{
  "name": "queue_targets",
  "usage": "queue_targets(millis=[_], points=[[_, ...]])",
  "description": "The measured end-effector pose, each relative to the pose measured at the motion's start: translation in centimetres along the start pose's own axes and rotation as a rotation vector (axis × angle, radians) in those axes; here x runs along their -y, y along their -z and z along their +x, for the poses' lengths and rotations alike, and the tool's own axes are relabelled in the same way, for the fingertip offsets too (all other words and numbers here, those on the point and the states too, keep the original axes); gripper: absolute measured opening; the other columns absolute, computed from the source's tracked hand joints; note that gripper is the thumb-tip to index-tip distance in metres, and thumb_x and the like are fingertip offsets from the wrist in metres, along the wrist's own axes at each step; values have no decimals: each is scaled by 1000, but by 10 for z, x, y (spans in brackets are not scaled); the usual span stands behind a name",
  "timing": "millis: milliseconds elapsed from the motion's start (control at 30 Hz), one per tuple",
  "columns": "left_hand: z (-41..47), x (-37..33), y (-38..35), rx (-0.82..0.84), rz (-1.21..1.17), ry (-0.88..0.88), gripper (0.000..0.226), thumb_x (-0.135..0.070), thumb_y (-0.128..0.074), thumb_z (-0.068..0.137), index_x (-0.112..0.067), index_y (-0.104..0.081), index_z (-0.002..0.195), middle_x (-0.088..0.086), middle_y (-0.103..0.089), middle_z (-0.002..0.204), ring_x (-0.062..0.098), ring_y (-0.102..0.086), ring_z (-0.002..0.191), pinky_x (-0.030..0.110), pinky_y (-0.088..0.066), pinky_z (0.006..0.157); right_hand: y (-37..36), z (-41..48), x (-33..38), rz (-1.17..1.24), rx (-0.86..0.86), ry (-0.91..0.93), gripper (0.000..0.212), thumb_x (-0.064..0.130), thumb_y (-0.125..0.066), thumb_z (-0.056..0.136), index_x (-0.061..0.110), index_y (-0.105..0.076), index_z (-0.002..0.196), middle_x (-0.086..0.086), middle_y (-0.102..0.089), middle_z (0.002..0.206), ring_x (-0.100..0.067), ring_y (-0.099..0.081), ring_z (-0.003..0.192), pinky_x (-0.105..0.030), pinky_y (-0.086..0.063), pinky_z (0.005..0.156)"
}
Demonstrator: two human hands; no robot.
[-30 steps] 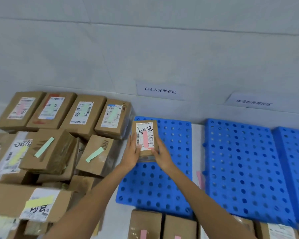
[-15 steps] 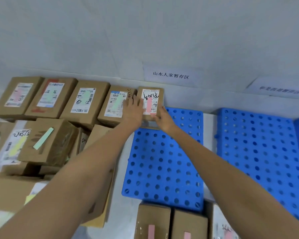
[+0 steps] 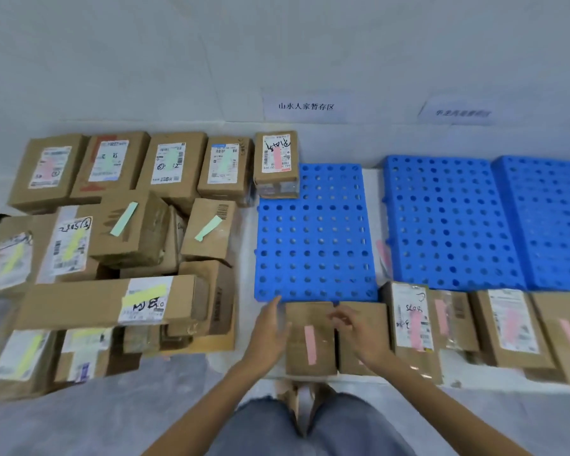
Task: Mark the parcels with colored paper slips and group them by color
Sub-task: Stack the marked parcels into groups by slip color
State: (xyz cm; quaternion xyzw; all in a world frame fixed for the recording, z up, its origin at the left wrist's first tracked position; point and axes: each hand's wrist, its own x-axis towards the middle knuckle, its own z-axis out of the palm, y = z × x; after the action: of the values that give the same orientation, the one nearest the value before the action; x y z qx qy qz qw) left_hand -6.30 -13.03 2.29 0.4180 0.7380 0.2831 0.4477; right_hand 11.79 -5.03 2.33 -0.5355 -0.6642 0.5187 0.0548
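A small cardboard parcel with a pink slip (image 3: 276,162) stands on the far left corner of the blue perforated pallet (image 3: 313,238), apart from both hands. Close to me lies another brown parcel with a pink slip (image 3: 310,337). My left hand (image 3: 270,330) is at its left side with straight fingers. My right hand (image 3: 359,334) hovers over its right edge and the neighbouring box, fingers loosely spread. Neither hand grips anything.
Parcels with green, yellow and pink slips are piled at the left (image 3: 125,225). More pink-slipped parcels (image 3: 412,324) line the near right. Two further blue pallets (image 3: 448,222) lie at the right. Paper signs (image 3: 305,106) hang on the wall.
Both hands set the small pink-slipped parcel down at the pallet's far corner, let go and drew back to the near parcel. The camera tilted down.
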Motion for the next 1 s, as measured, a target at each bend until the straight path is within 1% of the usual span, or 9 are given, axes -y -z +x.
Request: queue_targets(millis=[167, 367, 500, 567, 667, 733, 833, 900, 1000], points=[[-24, 18, -21, 248, -99, 216, 68, -5, -50, 95, -14, -10, 149, -7, -41, 131, 7, -46, 115, 8, -38, 83, -41, -25, -12, -251, 27, -55, 37, 9, -47, 96, 4, -47, 132, -13, -46, 128, -25, -48, 117, -18, -35, 94], [-23, 16, -14, 128, -146, 227, 55, -6, -49, 92, -25, -35, 142, -10, -57, 116, 3, -57, 95, 8, -44, 74, -53, -34, 12, -116, -88, -70, 40, 6, -51, 90, 15, -51, 130, -7, -46, 129, -16, -52, 113, -19, -39, 100], [-27, -2, 11, 61, -186, 102, 56, -7, -49, 95, -27, -31, 144, -12, -52, 118, -4, -54, 89, 7, -46, 64, -26, -50, 42, 137, -175, 114, 41, -8, -47, 90, 16, -55, 122, -2, -49, 120, 7, -52, 103, -1, -36, 87], [-21, -15, 25, 8, -208, 60, 57, -14, -52, 96, -27, -27, 146, -10, -52, 117, 2, -54, 93, 10, -47, 66, -13, -49, 56, 204, -193, 202, 41, -7, -46, 92, 21, -53, 123, 2, -46, 124, 16, -45, 106, -1, -36, 87], [0, -37, 42, -90, -191, -23, 55, -19, -51, 97, -25, -26, 146, -8, -54, 117, 1, -53, 92, 11, -47, 69, -1, -29, 74, 241, -201, 247, 42, -4, -47, 94, 16, -50, 131, 3, -40, 136, 3, -41, 123, -1, -35, 90], [21, -44, 48, -157, -194, -61, 56, -14, -50, 95, -20, -28, 146, -5, -57, 121, -2, -56, 93, 26, -53, 83, 1, -5, 86, 205, -178, 241, 47, -2, -46, 95, 13, -43, 139, 6, -31, 144, -4, -30, 134, 2, -28, 95], [54, -47, 51, -244, -204, -36, 57, -8, -48, 92, -18, -30, 145, 2, -51, 137, 14, -54, 117, 40, -47, 99, -4, 40, 100, 159, -94, 193, 53, 1, -43, 97, 17, -32, 146, 3, -15, 156, -10, -14, 143, -26, -24, 116], [74, -48, 53, -279, -196, -17, 55, -6, -46, 93, -17, -32, 145, 4, -48, 140, 19, -49, 124, 38, -45, 102, -8, 67, 104, 156, -29, 133, 57, -2, -41, 97, 16, -25, 149, 0, -5, 159, -15, -8, 146, -35, -22, 118], [100, -51, 56, -273, -58, -1, 53, -7, -44, 97, -12, -28, 148, 4, -38, 147, 19, -39, 133, 21, -32, 103, -13, 103, 105, 90, 67, 124, 63, -9, -36, 94, 10, -15, 151, 0, 2, 160, -17, -5, 147, -23, -23, 113]])
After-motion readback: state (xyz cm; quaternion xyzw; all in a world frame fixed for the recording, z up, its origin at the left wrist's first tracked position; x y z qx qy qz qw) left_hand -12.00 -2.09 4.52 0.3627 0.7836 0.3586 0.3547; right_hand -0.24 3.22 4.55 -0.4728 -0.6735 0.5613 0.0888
